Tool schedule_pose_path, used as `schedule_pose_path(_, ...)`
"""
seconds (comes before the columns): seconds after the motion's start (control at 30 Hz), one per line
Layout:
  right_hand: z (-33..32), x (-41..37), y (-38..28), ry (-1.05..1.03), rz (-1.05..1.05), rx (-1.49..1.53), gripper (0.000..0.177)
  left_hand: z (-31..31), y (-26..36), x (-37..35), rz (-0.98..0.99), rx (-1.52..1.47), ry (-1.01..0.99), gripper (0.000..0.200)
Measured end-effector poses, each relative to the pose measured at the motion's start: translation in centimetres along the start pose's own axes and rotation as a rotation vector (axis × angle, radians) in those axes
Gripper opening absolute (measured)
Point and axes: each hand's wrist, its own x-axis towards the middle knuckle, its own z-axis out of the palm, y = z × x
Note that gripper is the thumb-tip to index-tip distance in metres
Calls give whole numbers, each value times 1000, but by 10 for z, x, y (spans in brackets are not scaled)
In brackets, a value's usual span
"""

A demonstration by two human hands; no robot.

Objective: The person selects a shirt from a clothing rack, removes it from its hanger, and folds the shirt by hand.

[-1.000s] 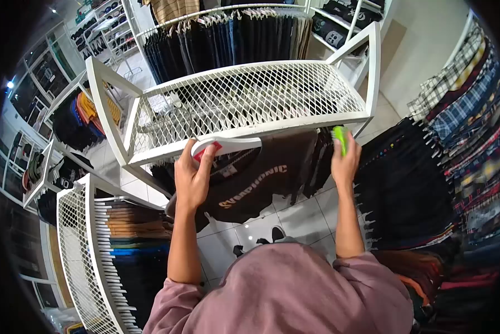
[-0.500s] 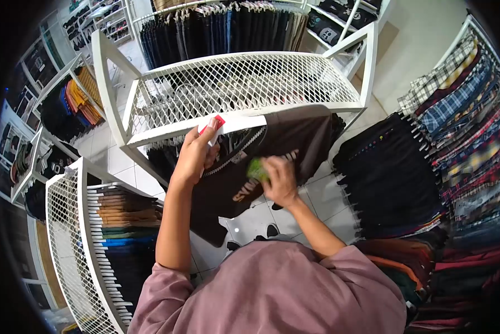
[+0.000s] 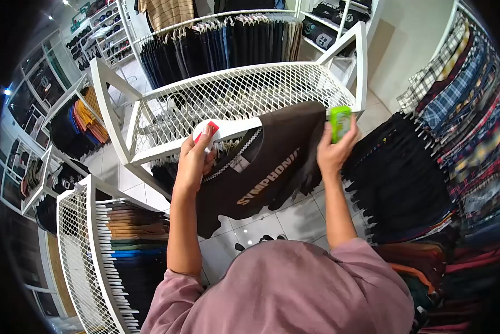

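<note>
A dark brown T-shirt [image 3: 294, 133] with pale "SYMPHONIC"-like lettering hangs in front of me on a white hanger [image 3: 244, 126]. My left hand [image 3: 193, 161] is closed on the hanger near its middle, the thumb over a small red tag [image 3: 213, 129]. A checked trim runs along the shirt's neckline, with a pale label inside. My right hand [image 3: 334, 149] is raised beside the shirt's far shoulder, its fingers wrapped round a small bright green block [image 3: 340, 123] with a paler middle. What kind of thing the block is, I cannot make out.
Just beyond the shirt stands a white rack with a mesh top [image 3: 244, 83], clothes hanging below. A smaller mesh-topped rack [image 3: 74, 239] is at left. Dark trousers [image 3: 397, 172] and plaid shirts [image 3: 472, 133] hang at right. Jeans [image 3: 216, 44] line the back rail.
My right hand has moved with the green block from over the shirt's lettering, up and to the right, past the shoulder. The left hand still holds the hanger. The view has tilted up slightly.
</note>
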Motion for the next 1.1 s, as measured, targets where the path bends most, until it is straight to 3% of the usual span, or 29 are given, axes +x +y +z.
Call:
schedule_pose_path(0.03, -3, 2, 12, -5, 163, -24, 63, -3, -2, 1, 4, -3, -3, 36)
schedule_pose_path(0.1, -14, -2, 25, 72, 209, -32, 61, -1, -1, -4, -5, -4, -10, 36)
schedule_pose_path(0.17, -26, -4, 4, 66, 58, 12, 61, 11, -1, -5, -23, 13, 113, 38)
schedule_pose_path(0.23, -34, -6, -33, -78, -15, 124, 66, 17, -6, -2, -28, 23, 90, 42)
schedule_pose_path(0.3, -28, -13, -51, -188, -230, 216, 68, 24, -8, 2, -58, 64, 24, 44)
schedule_pose_path(0.4, -13, -21, -42, -242, -340, 183, 68, 38, -13, 3, -22, 90, 20, 43)
schedule_pose_path(0.6, -10, -2, 35, -89, 245, 10, 66, 30, -23, 7, -35, 132, 31, 42)
schedule_pose_path(0.7, -19, -3, 18, -52, 89, 108, 71, 31, -34, 12, -32, 120, 21, 42)
schedule_pose_path(0.73, -18, -6, 13, -98, -53, 97, 70, 34, -33, 12, -51, 119, 18, 41)
schedule_pose_path(0.87, 9, -66, -13, -274, -228, 217, 68, 46, -28, 13, -31, 107, -1, 43)
schedule_pose_path(0.93, 11, -100, -22, -534, -258, 377, 78, 50, -23, 17, -29, 100, 16, 43)
schedule_pose_path(0.97, 11, -123, -20, -779, -229, 438, 78, 50, -22, 18, -33, 91, 41, 44)
schedule_pose_path(1.03, 3, -127, -27, -862, -458, 454, 79, 44, -21, 19, -24, 99, 32, 43)
schedule_pose_path(1.07, 2, -125, -28, -867, -463, 464, 79, 41, -21, 19, -17, 111, 12, 43)
schedule_pose_path(1.1, 0, -117, -29, -744, -400, 466, 79, 39, -21, 18, -18, 112, 23, 43)
